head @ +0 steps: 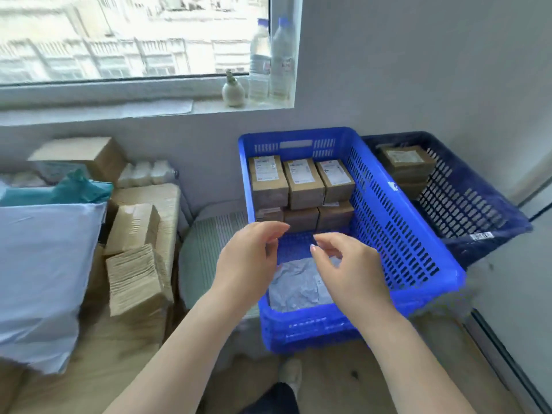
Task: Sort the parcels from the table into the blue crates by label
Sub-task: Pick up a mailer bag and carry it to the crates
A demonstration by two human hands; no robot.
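Both hands hover over the near end of the bright blue crate (397, 225), empty. The left hand (249, 259) has its grip loosely curled and narrow, fingers bent toward the thumb with nothing between them; the right hand (348, 267) is much the same, thumb and forefinger close together but holding nothing.

Under the hands, on the crate floor at the near end, lies a crumpled grey poly-bag parcel (298, 286). At the far end stand brown cardboard parcels (303, 182) in two layers, three across on top, each with a white label on its upper face. The print on those labels is too blurred to read; only small red marks show.

To the right, just beside it, sits a darker navy crate (466, 210) holding a stack of brown boxes (406, 162), the top one also labelled, unreadable. A white sticker (480, 235) on the navy crate's near rim carries dark characters that cannot be made out. A white logo on the bright crate's right rim is also illegible.

On the left, the desk (98, 369) carries a large pale-blue mailer bag (41, 270), a teal bag (64, 189), bundles of flattened cardboard (134, 258) and a brown box (80, 155) further back. On the far windowsill stand two clear water bottles (270, 59), labels blurred.
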